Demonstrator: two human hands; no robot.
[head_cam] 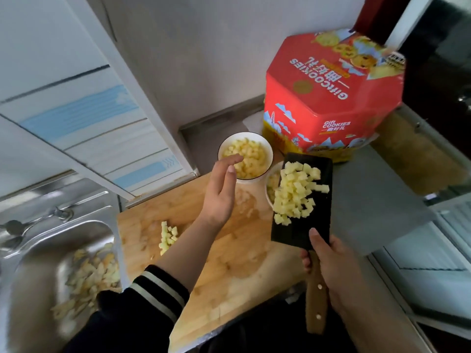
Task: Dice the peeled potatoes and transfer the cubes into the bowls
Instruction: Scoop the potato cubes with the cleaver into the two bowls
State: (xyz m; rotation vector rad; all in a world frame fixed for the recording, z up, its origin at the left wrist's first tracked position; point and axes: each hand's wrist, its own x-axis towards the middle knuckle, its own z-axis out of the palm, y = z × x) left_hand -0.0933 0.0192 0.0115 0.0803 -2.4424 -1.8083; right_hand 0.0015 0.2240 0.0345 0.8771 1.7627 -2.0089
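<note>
Head view: looking down on a grey desk with a wooden cutting board lying along its near edge, beside a steel sink at the left.
Right hand: its grip is wrapping around the wooden handle of a cleaver, thumb lying along the blade's lower edge.
Cleaver: its dark blade is lying flat and level in the air, pointing away from the person, partly over the board's far right corner and partly over the second bowl.
Potato cubes on the blade: a heap of pale yellow dice is sitting on the flat of the blade, spreading from near its tip to its middle.
Left hand: its grip is spread, fingers straight and together, palm turned toward the cleaver, holding nothing; the fingertips are overlapping the near rim of the first bowl.
First bowl: white, standing just beyond the board's far edge, holding diced potato nearly to the rim.
Second bowl: white, just right of the first, mostly hidden under the blade; some cubes are showing inside.
Cubes on the board: a small cluster is lying near the board's left edge.
Sink: potato peelings are lying in the basin, blurred.
Cookie box: red, printed "Gift Cookies", standing at the desk's far edge behind the bowls.
</note>
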